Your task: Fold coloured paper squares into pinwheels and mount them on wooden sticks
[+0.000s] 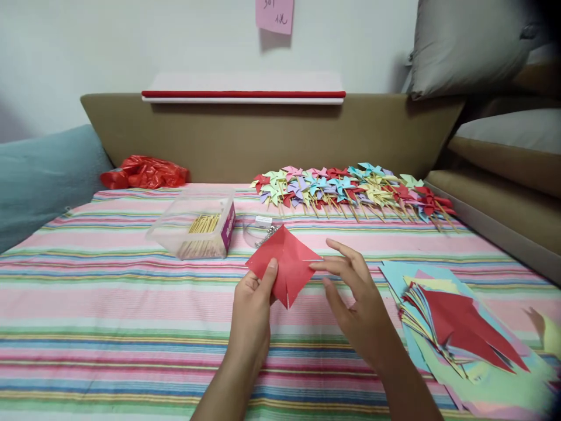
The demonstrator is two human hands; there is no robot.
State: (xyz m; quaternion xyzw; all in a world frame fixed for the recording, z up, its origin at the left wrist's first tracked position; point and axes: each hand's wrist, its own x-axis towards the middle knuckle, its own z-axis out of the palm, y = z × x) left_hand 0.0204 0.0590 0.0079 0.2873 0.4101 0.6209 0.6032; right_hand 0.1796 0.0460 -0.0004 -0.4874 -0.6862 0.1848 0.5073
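Note:
A square of red paper, slit inward at its corners, is pinched in my left hand, thumb on top and fingers beneath. My right hand hovers at the paper's right corner with its fingers spread; the index fingertip is at the slit there, and whether it touches I cannot tell. Just behind the paper sits a small round clear container with shiny metal bits. To the right lies a stack of cut paper squares in several colours, a red one on top.
A clear plastic box of thin wooden sticks stands left of centre. Finished paper pinwheels on sticks lie in rows at the back. A red plastic bag rests at back left, near a blue cushion. A striped cloth covers the surface.

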